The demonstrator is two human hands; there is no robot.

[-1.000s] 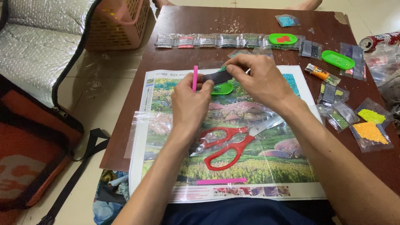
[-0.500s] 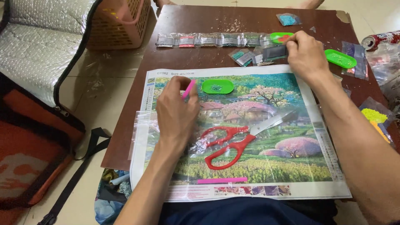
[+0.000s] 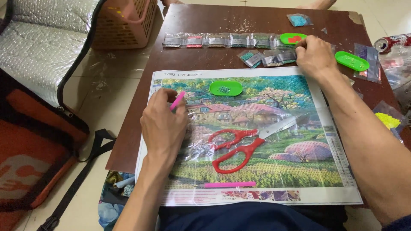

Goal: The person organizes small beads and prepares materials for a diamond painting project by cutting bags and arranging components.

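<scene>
The left hand [image 3: 165,124] rests on the colourful landscape diamond-painting canvas [image 3: 257,141], fingers closed around a slim pink plastic pen [image 3: 177,100]. The right hand [image 3: 314,55] is curled at the far edge of the brown wooden counter [image 3: 214,21], fingertips pinching small clear plastic bead packets [image 3: 278,55]. Red-handled metal scissors [image 3: 248,143] lie on the canvas between both hands.

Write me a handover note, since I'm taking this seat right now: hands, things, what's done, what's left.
Left hand holds a pink pen, resting on the picture sheet.
Right hand touches the small bead bags beyond the sheet, beside a green tray.
Another green tray with beads and red scissors lie on the sheet; a second pink pen lies near its bottom edge.
Done: much of the sheet looks filled.
Left: cannot tell which patches remain.
</scene>
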